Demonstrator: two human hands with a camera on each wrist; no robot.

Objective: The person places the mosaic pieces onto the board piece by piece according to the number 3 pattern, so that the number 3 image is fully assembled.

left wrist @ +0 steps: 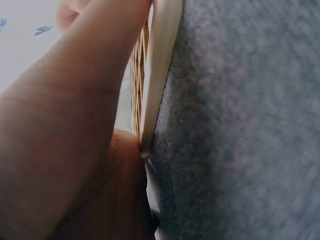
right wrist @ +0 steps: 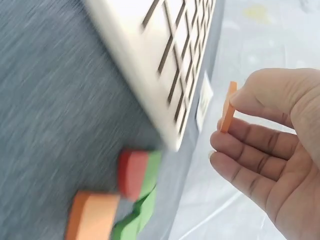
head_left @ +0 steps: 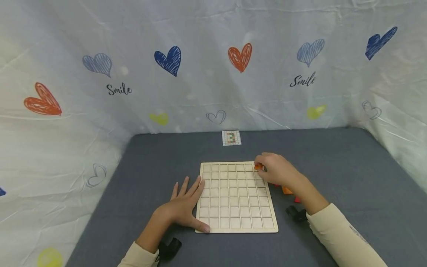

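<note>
A pale wooden grid board with square cells lies flat on the grey cloth. My right hand pinches a thin orange tile between thumb and fingers, over the board's far right corner. My left hand is spread at the left edge, its thumb on the near left corner and its fingertips along the side. In the left wrist view the board's rim shows beside that hand. Close to the board's right side, partly behind the right arm, lie an orange piece, a red piece and green pieces.
A small card with a coloured grid pattern lies beyond the board, near the back edge of the grey table. Behind hangs a white curtain printed with hearts. Dark straps are at both wrists.
</note>
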